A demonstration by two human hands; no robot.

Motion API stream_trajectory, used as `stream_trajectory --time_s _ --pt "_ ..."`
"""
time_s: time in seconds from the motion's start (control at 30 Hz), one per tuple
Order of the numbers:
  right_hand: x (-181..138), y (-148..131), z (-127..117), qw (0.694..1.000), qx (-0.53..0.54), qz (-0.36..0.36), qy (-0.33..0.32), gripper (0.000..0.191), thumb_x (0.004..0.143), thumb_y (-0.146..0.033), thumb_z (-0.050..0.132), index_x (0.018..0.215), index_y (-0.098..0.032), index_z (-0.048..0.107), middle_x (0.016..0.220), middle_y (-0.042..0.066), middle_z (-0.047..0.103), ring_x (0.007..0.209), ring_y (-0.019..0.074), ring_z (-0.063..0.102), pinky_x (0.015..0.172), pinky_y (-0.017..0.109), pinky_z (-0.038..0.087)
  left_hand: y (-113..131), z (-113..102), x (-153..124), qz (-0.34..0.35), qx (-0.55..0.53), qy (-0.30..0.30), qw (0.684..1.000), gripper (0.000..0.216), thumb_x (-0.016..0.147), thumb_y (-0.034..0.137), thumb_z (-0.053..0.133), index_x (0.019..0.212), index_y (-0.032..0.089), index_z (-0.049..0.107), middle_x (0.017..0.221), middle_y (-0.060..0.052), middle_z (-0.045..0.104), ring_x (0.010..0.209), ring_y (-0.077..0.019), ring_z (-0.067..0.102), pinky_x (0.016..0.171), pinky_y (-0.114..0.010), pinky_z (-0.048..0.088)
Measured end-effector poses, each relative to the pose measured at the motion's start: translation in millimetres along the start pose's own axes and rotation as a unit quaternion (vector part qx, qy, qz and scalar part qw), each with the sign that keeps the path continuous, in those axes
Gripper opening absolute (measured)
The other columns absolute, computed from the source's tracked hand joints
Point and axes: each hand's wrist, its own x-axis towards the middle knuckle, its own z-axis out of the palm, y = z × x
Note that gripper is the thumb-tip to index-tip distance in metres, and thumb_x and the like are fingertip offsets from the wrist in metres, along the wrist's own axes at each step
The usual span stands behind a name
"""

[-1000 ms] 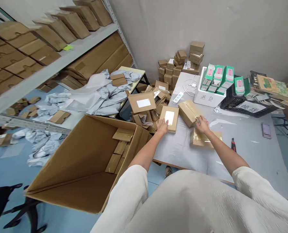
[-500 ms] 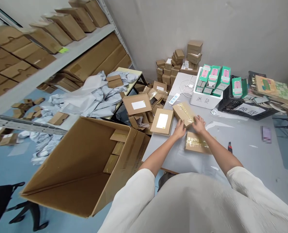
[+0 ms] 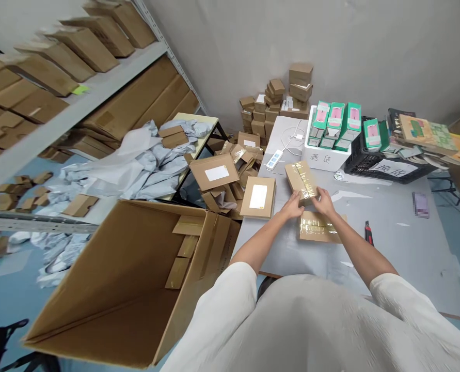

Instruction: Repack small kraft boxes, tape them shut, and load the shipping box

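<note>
Between my two hands is a small cardboard box (image 3: pixel 301 177) with shiny clear tape along its top. My left hand (image 3: pixel 292 205) grips its near left corner, and my right hand (image 3: pixel 323 202) grips the near right corner. Just below them a second taped cardboard box (image 3: pixel 318 228) lies flat on the grey table (image 3: pixel 284 256), partly behind my right forearm. To the left of my hands rests a flat cardboard box (image 3: pixel 268 198) with a white label. A red and black box cutter (image 3: pixel 368 233) lies to the right.
A large open carton (image 3: pixel 109 248) stands left of the table, with several small boxes inside. At the back are a white bin (image 3: pixel 322 159) of green boxes and a black crate (image 3: pixel 392 173) with books. A power strip (image 3: pixel 275 159) lies near the left edge.
The held box has turned a little, and both hands now grip its near end closer together. My head view has shifted slightly to the right.
</note>
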Motion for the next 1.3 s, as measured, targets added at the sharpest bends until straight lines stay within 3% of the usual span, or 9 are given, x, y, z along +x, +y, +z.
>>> stream_trajectory --time_s 0.17,0.27,0.43,0.53,0.67,0.83,1.03,1.17,1.3 --pt "-12.6 -29.5 6.8 0.997 -0.036 -0.062 -0.014 0.074 0.096 -0.044 0.055 0.164 -0.017 0.05 0.155 0.021 0.06 0.144 0.0424 0.054 0.123 0.064 0.044 1.5 -22.9 -4.4 -0.072 0.07 0.002 0.995 0.092 0.099 0.06 0.063 0.172 0.011 0.035 0.179 -0.025 0.035 0.171 -0.0427 0.021 0.139 -0.058 0.017" --pt "-15.7 -48.8 21.4 0.995 -0.005 -0.099 -0.028 0.067 0.1 -0.041 0.051 0.164 -0.02 0.051 0.158 0.018 0.06 0.147 0.0391 0.054 0.124 0.062 0.045 3.8 -35.5 -10.0 -0.099 0.063 0.053 0.992 0.078 0.108 0.064 0.044 0.168 0.013 0.042 0.175 -0.025 0.043 0.167 -0.0414 0.035 0.135 -0.056 0.028" --pt "-1.3 -49.5 31.0 0.997 0.066 -0.023 -0.015 0.057 0.101 -0.036 0.047 0.153 -0.021 0.062 0.149 0.016 0.068 0.137 0.0338 0.064 0.122 0.057 0.049 7.2 -37.7 -17.6 -0.08 0.005 0.054 0.995 0.086 0.11 0.06 0.047 0.18 0.022 0.014 0.179 -0.022 0.037 0.161 -0.0365 0.046 0.127 -0.05 0.042" --pt "3.0 -42.2 23.6 0.998 0.06 0.006 -0.037 0.054 0.102 -0.038 0.046 0.15 -0.023 0.065 0.15 0.013 0.069 0.14 0.0319 0.063 0.124 0.054 0.048 5.3 -33.0 -19.6 -0.048 0.02 0.004 0.999 0.092 0.106 0.061 0.058 0.181 0.034 0.012 0.186 -0.017 0.02 0.165 -0.0408 0.04 0.127 -0.054 0.042" --pt "-7.0 -46.0 18.5 0.993 0.069 -0.041 -0.092 0.056 0.105 -0.04 0.044 0.156 -0.028 0.063 0.159 0.008 0.063 0.15 0.0289 0.056 0.128 0.053 0.044 -6.0 -34.1 -19.7 -0.038 0.029 -0.044 0.998 0.092 0.103 0.061 0.063 0.18 0.039 0.017 0.189 -0.014 0.007 0.167 -0.0424 0.035 0.129 -0.056 0.038" --pt "-8.3 -50.4 26.7 0.989 0.084 -0.048 -0.114 0.058 0.1 -0.033 0.05 0.156 -0.027 0.065 0.155 0.009 0.065 0.148 0.0288 0.058 0.13 0.053 0.043 -21.4 -44.9 -18.9 -0.037 0.033 -0.046 0.998 0.086 0.104 0.055 0.061 0.178 0.033 0.024 0.188 -0.015 0.011 0.168 -0.0367 0.034 0.132 -0.051 0.035" --pt "7.2 -26.1 29.6 0.989 -0.023 0.055 -0.134 0.047 0.1 -0.04 0.058 0.143 -0.027 0.07 0.153 0.012 0.064 0.145 0.037 0.057 0.124 0.061 0.046 -25.2 -54.7 -17.4 -0.05 0.095 -0.006 0.994 0.075 0.101 0.043 0.062 0.171 0.026 0.039 0.183 -0.018 0.029 0.171 -0.0377 0.025 0.138 -0.062 0.017" --pt "10.0 -18.6 34.1 0.983 -0.045 0.046 -0.17 0.045 0.1 -0.039 0.06 0.143 -0.027 0.067 0.149 0.012 0.065 0.138 0.0337 0.062 0.12 0.055 0.05 -33.9 -63.7 -24.2 -0.086 0.126 -0.017 0.988 0.072 0.098 0.044 0.067 0.164 0.023 0.047 0.186 -0.02 0.018 0.173 -0.0407 0.014 0.137 -0.065 0.014" --pt "14.8 -24.0 43.5 0.982 -0.059 0.019 -0.178 0.041 0.098 -0.035 0.059 0.137 -0.026 0.067 0.147 0.011 0.066 0.135 0.0312 0.064 0.119 0.053 0.051 -56.2 -72.7 -52.1 -0.113 0.14 -0.022 0.983 0.096 0.093 0.048 0.074 0.174 0.024 0.028 0.187 -0.023 0.007 0.174 -0.0391 0.009 0.137 -0.063 0.014"
